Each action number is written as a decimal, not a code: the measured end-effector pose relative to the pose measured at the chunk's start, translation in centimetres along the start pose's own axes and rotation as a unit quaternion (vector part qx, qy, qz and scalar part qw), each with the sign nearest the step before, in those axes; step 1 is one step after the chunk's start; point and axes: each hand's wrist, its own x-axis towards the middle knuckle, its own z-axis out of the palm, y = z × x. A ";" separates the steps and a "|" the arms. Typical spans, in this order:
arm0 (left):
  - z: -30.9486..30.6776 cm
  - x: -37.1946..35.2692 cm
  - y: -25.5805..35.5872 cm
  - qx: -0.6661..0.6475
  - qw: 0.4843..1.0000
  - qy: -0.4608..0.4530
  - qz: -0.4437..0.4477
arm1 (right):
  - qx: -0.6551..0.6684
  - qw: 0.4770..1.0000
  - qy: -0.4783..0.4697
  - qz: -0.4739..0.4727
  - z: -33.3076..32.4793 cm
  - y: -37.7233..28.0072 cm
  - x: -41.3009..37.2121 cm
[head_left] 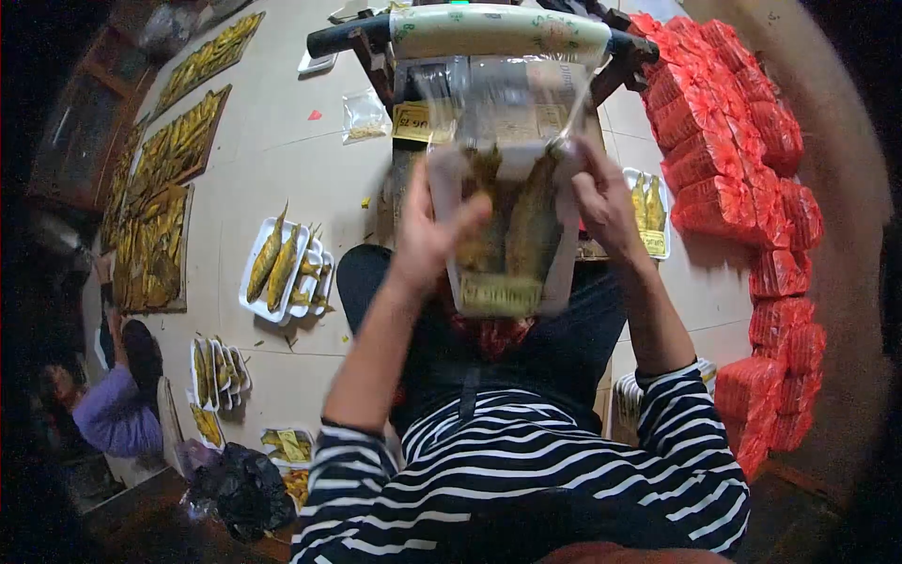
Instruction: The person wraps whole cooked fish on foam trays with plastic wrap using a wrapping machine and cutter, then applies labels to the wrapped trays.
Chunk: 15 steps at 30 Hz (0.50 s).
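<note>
Both hands hold a white foam tray of smoked fish, tilted up and slightly blurred, in front of my lap. A yellow label lies across its near end. My left hand grips the left edge with the thumb over the top. On the right edge, my right hand is closed around the tray and film. Clear plastic film stretches from the tray's far end up toward a film roll on a bar. Fingers beneath the tray are hidden.
Trays of fish stack on the floor at left; another tray lies at right. Red-wrapped packs pile along the right wall. Racks of fish lie far left, near another person. A black bag sits lower left.
</note>
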 end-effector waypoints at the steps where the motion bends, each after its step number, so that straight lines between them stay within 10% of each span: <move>1: 0.0 1.5 2.9 -0.003 0.999 -0.039 0.032 | 0.099 0.991 0.057 -0.064 0.1 -2.5 0.1; 4: 0.5 4.6 8.0 -0.012 0.986 -0.152 0.073 | 0.202 0.963 0.100 -0.150 -0.9 -4.0 -1.0; 8: -3.4 8.7 2.7 0.098 0.974 -0.139 -0.148 | 0.173 0.980 -0.021 -0.093 0.9 -0.7 -7.9; 15: -4.4 8.1 -6.9 0.114 0.991 -0.021 -0.073 | 0.328 0.937 -0.118 0.015 1.0 4.9 -7.2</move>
